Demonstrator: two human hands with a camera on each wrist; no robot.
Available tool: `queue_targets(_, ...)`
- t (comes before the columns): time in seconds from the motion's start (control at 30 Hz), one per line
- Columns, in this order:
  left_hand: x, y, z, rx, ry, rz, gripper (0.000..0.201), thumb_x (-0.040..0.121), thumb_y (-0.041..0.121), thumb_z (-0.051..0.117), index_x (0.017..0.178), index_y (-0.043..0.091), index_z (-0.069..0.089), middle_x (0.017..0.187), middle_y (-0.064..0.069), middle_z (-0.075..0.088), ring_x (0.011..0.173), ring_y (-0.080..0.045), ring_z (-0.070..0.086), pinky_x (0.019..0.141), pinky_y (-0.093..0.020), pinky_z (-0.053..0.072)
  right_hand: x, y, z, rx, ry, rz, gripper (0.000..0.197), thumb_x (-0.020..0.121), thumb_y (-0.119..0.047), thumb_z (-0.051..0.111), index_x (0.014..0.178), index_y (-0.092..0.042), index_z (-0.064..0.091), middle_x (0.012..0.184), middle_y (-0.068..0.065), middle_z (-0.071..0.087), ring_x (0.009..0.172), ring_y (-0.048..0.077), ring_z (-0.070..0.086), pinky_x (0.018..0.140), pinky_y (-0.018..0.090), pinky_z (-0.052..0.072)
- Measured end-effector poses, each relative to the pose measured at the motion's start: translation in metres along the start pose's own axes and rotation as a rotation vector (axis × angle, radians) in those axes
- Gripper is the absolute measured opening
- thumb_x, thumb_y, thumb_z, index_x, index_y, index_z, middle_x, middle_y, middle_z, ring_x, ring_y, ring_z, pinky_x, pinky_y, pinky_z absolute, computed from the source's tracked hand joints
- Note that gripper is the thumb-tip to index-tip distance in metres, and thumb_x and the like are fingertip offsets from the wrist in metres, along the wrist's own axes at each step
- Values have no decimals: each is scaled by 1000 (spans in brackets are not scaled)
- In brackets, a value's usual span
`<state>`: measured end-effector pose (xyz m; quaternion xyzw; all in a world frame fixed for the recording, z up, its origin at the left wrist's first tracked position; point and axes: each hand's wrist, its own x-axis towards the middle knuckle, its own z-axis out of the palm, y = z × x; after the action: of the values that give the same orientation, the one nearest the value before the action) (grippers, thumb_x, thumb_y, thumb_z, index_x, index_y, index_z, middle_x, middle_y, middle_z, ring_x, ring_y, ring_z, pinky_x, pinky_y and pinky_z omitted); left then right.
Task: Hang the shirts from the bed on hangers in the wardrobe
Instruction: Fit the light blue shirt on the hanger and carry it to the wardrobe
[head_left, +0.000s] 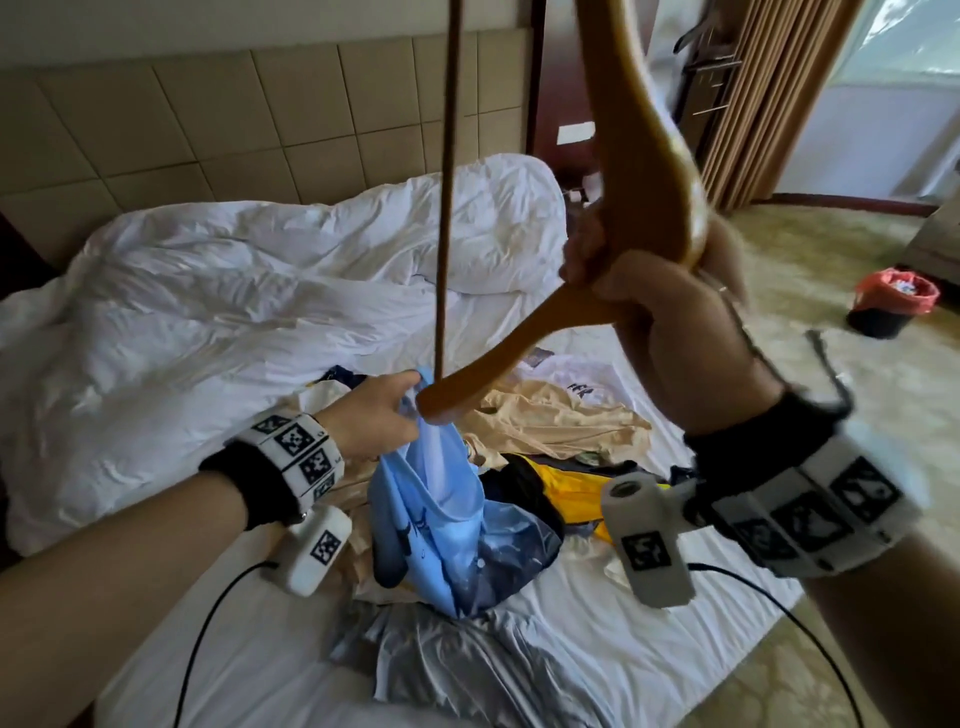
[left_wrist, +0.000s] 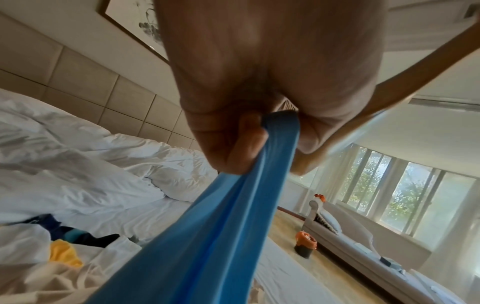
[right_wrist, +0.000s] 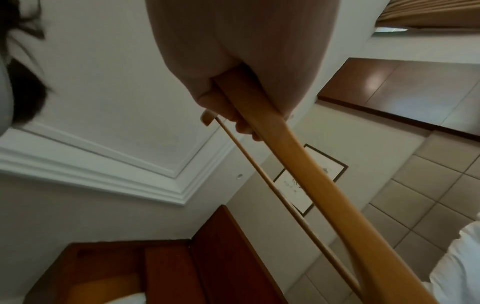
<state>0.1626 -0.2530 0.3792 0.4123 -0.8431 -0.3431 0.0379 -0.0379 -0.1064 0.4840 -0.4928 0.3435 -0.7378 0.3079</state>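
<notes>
My left hand pinches the top of a light blue shirt and lifts it off the bed; in the left wrist view the blue shirt hangs from the curled fingers. My right hand grips the middle of a wooden hanger, held upright, with its lower tip beside the shirt's top edge. In the right wrist view the wooden hanger and its thin crossbar run away from the fist. Beige, yellow, white and grey shirts lie piled on the bed.
A rumpled white duvet covers the far side of the bed, against a tiled headboard. A black bin with a red liner stands on the carpet to the right. Curtains hang at the far right.
</notes>
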Motion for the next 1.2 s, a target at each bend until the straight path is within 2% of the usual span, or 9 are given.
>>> queue_targets(0.13, -13, 11, -8, -68, 32, 88, 40, 79, -1, 54, 103, 30, 61, 74, 8, 59, 57, -1, 54, 55, -18, 38, -20, 32, 8, -176, -154, 20, 42, 65, 13, 49, 94, -16, 61, 76, 21, 53, 72, 25, 53, 64, 37, 45)
queue_targets(0.3, -22, 16, -33, -151, 177, 71, 37, 80, -3, 53, 113, 14, 61, 62, 5, 50, 40, -2, 47, 39, -17, 35, -49, 64, 7, -388, -257, 135, 53, 74, 17, 57, 112, -19, 61, 72, 17, 50, 65, 8, 47, 63, 17, 41)
queue_targets(0.4, -24, 0, -50, -167, 295, 28, 36, 81, -6, 51, 94, 24, 66, 55, 4, 49, 49, -18, 48, 39, -23, 38, -61, 90, -4, -424, -340, 219, 56, 72, 2, 53, 123, -20, 60, 75, 15, 49, 66, 16, 50, 58, 35, 45)
queue_targets(0.47, -20, -22, -61, -212, 394, -58, 38, 81, -10, 48, 74, 24, 64, 53, -2, 49, 48, -24, 47, 37, -25, 36, -68, 106, -19, -521, -386, 280, 61, 77, -1, 53, 135, -19, 56, 78, 3, 50, 70, 12, 47, 65, 32, 43)
queue_targets(0.53, -18, -41, -66, -182, 447, -151, 26, 82, -9, 49, 76, 14, 60, 63, -12, 49, 53, -26, 47, 45, -25, 37, -72, 110, -34, -572, -427, 336, 62, 83, 2, 55, 140, -21, 53, 80, 0, 50, 71, 9, 45, 66, 27, 40)
queue_targets(0.7, -27, -75, -55, 153, 335, -205, 12, 82, -2, 59, 81, 10, 62, 87, -21, 67, 88, -36, 63, 69, -33, 43, -69, 97, -51, -579, -584, 378, 72, 82, 7, 59, 109, -60, 59, 76, -2, 51, 67, 10, 47, 61, 25, 44)
queue_targets(0.83, -31, -88, -64, 295, 293, -229, 33, 81, 4, 57, 87, 35, 69, 93, -10, 70, 89, -33, 64, 77, -41, 53, -73, 94, -53, -558, -688, 491, 65, 82, 4, 58, 120, -50, 60, 72, -2, 48, 63, 13, 44, 58, 27, 39)
queue_targets(1.07, -35, -72, -64, 531, 206, -206, 51, 90, 10, 47, 121, 48, 61, 110, -8, 67, 80, -28, 61, 60, -28, 44, -69, 94, -45, -747, -686, 608, 19, 74, -4, 50, 72, -22, 54, 62, -6, 42, 55, 12, 38, 54, 31, 32)
queue_targets(1.2, -45, -39, -53, 584, 143, -118, 56, 87, 15, 44, 129, 51, 55, 110, -5, 64, 92, -27, 60, 71, -31, 49, -60, 90, -37, -895, -706, 622, 27, 74, -14, 55, 78, -37, 67, 62, -9, 53, 55, 8, 44, 57, 26, 39)
